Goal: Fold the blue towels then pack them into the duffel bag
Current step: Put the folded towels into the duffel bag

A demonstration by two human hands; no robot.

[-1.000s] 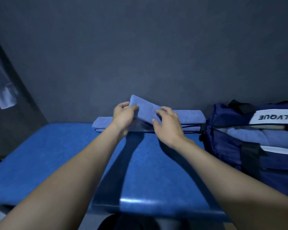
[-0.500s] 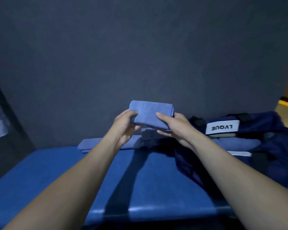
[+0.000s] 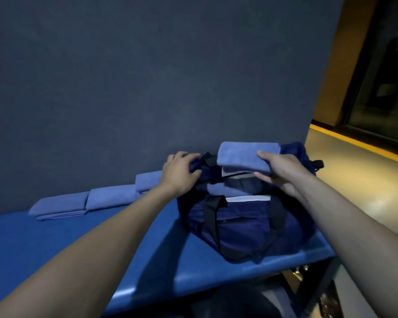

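Note:
A navy duffel bag [image 3: 244, 228] with black straps stands open on the right part of the blue table [image 3: 55, 244]. My right hand [image 3: 283, 173] holds a folded light-blue towel [image 3: 244, 157] just above the bag's opening. My left hand [image 3: 179, 173] grips the bag's left rim and pulls it open. Inside the bag a packed blue towel [image 3: 223, 189] shows. A row of folded blue towels [image 3: 85, 203] lies along the wall, left of the bag.
A dark grey wall [image 3: 147, 76] stands right behind the table. The table's right end [image 3: 326, 253] lies just past the bag, with a yellow-lit floor [image 3: 354, 180] beyond it. The near table edge [image 3: 193, 276] runs under my forearms.
Both hands lifted the folded towel off the stack and carried it right. Now only the right hand holds it over the bag, while the left hand has let go and taken the bag's rim.

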